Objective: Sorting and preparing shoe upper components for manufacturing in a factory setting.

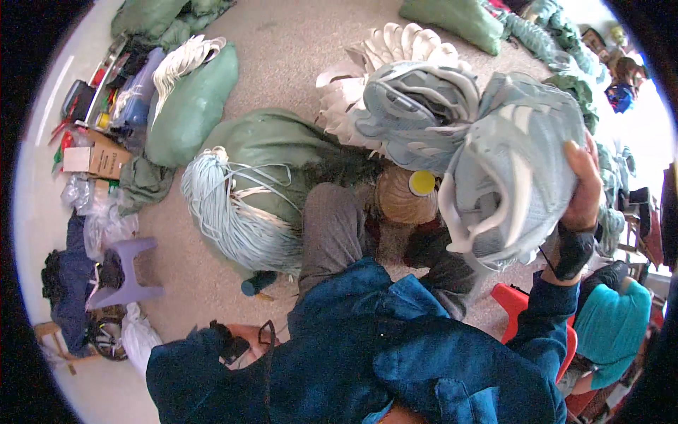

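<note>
My right hand [585, 184] is wrapped round the right side of a thick stack of pale blue-grey mesh shoe uppers [519, 145], with white trim round their openings. Touching it on the left is a second bundle of grey-blue uppers [417, 99], and behind that a fan of cream-coloured pieces [406, 46]. Low at my left side is my left hand [244, 338], its fingers mostly hidden by the black band and sleeve. Between my knees stands a tan rounded object [402, 201] with a yellow disc on top. A bunch of light blue laces [236, 212] hangs over a green sack [265, 134].
Another green sack [194, 99] with white strips lies at the far left. A mallet-like dark cylinder [258, 283] is on the floor. A purple stool [131, 272] and a cardboard box [106, 155] stand left; a red seat [512, 307] and teal cloth [614, 325] are right.
</note>
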### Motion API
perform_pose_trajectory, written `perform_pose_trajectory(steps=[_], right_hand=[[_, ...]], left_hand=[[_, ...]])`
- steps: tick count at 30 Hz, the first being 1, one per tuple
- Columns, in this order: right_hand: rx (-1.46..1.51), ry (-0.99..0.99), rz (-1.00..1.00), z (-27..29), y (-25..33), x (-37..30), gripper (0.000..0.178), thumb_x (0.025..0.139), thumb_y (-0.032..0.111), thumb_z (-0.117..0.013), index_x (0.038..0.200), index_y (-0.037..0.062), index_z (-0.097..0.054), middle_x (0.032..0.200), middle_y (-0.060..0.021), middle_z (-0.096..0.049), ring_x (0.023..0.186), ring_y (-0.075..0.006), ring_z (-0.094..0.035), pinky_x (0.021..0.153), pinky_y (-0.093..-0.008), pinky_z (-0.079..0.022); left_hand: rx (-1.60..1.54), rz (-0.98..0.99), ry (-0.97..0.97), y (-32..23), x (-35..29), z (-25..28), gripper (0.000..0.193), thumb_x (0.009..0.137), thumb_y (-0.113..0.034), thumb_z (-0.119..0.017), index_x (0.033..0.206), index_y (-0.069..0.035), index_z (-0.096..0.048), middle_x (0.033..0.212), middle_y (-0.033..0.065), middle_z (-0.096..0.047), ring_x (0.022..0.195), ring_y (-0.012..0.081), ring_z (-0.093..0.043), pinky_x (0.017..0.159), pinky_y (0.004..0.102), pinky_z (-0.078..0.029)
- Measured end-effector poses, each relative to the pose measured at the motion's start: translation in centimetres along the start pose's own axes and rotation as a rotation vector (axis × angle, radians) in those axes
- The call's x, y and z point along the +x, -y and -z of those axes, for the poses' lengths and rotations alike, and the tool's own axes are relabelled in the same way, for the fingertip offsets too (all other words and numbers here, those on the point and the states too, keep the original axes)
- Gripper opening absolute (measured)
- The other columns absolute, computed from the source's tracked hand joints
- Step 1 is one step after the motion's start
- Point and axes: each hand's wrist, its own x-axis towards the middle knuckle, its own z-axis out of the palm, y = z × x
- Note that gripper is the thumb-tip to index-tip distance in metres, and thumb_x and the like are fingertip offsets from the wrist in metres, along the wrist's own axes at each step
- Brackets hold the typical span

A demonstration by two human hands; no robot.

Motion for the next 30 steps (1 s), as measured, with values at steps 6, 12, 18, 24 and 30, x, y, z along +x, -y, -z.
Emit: perform_pose_trajectory(steps=[6, 12, 18, 24, 30], right_hand=[[-0.512, 0.679, -0.112, -5.3, 4.7, -5.1, 0.044, 0.077, 0.021, -0.07, 0.113, -0.003, -0.062, 0.094, -0.0046, -0.069, 0.085, -0.0121, -0.063, 0.075, -0.029, -0.051], [-0.662, 1.085, -0.213, -7.0, -2.7, -11.9, 0.032, 0.087, 0.025, -0.074, 0.102, -0.0014, -0.063, 0.082, -0.0067, -0.064, 0.078, -0.0113, -0.057, 0.072, -0.0311, -0.048], [-0.746, 1.048, -0.234, -2.7, -8.5, -18.8, 0.029, 0.084, 0.023, -0.075, 0.095, 0.0004, -0.061, 0.079, -0.0085, -0.061, 0.074, -0.0159, -0.056, 0.068, -0.0336, -0.046], [-0.805, 0.599, -0.006, 1.3, -9.6, -23.4, 0.026, 0.084, 0.02, -0.074, 0.096, 0.0014, -0.063, 0.079, -0.0096, -0.061, 0.074, -0.0209, -0.06, 0.07, -0.0317, -0.047], [-0.227, -0.047, -0.044, 4.6, -10.6, -23.4, 0.017, 0.096, 0.017, -0.061, 0.099, 0.0002, -0.065, 0.094, -0.0038, -0.068, 0.085, -0.01, -0.059, 0.08, -0.0262, -0.048]], left_hand=[[1.039, 0.233, -0.73, -13.1, 1.2, 9.7, 0.039, 0.086, -0.024, -0.067, 0.117, -0.003, -0.059, 0.096, 0.018, -0.065, 0.097, 0.0409, -0.06, 0.08, 0.0485, -0.048], [0.603, -0.632, -1.262, -25.8, 2.9, 12.2, 0.028, 0.088, -0.009, -0.062, 0.115, -0.001, -0.059, 0.105, 0.0186, -0.06, 0.1, 0.0396, -0.059, 0.085, 0.0431, -0.049], [0.72, -0.891, -1.062, -31.9, 7.6, 10.0, 0.027, 0.087, -0.006, -0.064, 0.114, -0.002, -0.06, 0.109, 0.0172, -0.061, 0.105, 0.0372, -0.059, 0.089, 0.0415, -0.048], [0.802, -1.015, -1.035, -37.1, 10.8, 7.7, 0.03, 0.084, -0.007, -0.066, 0.113, -0.002, -0.059, 0.11, 0.0164, -0.06, 0.106, 0.0369, -0.058, 0.091, 0.0422, -0.048], [0.804, -1.098, -1.055, -42.4, 12.3, 6.9, 0.037, 0.084, -0.004, -0.066, 0.121, -0.002, -0.057, 0.119, 0.0164, -0.058, 0.112, 0.0357, -0.057, 0.096, 0.04, -0.047]])
